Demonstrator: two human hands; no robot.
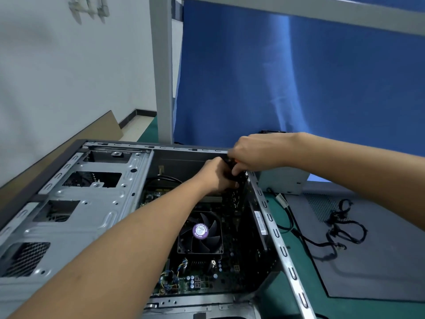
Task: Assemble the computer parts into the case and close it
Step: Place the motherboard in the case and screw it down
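The open computer case (pixel 76 203) lies on its side, with the motherboard (pixel 202 279) and a black CPU fan (pixel 200 231) inside. Both hands meet at the case's far right corner, by the rear wall (pixel 269 217). My left hand (pixel 216 174) reaches across the inside, its fingers curled round a black part (pixel 236 194) that stands upright against the rear wall. Just above it, my right hand (pixel 257 153) grips a black tool with an orange strip (pixel 237 160), most of it hidden by the fingers.
A grey side panel (pixel 379 261) lies on the green mat to the right, with a black cable bundle (pixel 340 229) on it. A grey power supply box (pixel 282 180) stands behind the case. A blue curtain (pixel 299 77) and a metal post (pixel 164 72) rise at the back.
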